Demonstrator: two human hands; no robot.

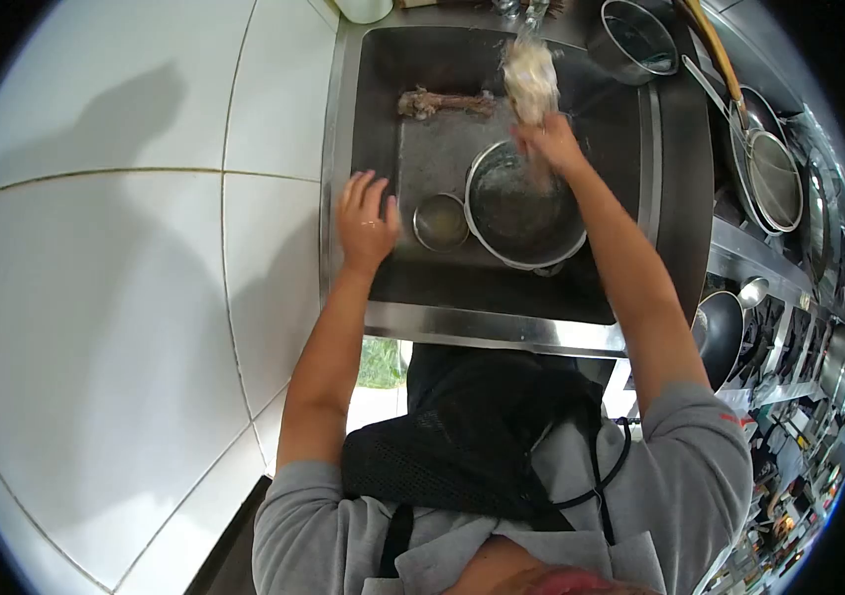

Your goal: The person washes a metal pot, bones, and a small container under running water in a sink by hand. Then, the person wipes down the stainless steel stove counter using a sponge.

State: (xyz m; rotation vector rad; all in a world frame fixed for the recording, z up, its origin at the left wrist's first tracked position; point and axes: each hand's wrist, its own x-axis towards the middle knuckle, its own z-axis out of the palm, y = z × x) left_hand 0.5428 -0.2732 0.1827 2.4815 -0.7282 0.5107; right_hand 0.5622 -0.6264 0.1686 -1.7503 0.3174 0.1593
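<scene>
In the head view, my right hand (551, 144) is closed round the lower end of a pale, blurred piece that looks like a bone (529, 74), held under running water from the tap (533, 12). Below that hand, a round metal pot (576, 238) sits in the sink with liquid in it. Over the sink's left side, my left hand (368, 220) has its fingers apart and holds nothing. A small metal bowl (440, 221) stands between it and the pot. Farther back, a brownish, meaty bone (442, 103) lies on the sink floor.
The steel sink (492, 322) has a raised rim. A deep metal pot (638, 40) stands at its back right corner. On the right are a sieve (775, 180), a wooden handle (718, 50), a dark pan (720, 337) and a stove. A white tiled wall (145, 258) borders the left.
</scene>
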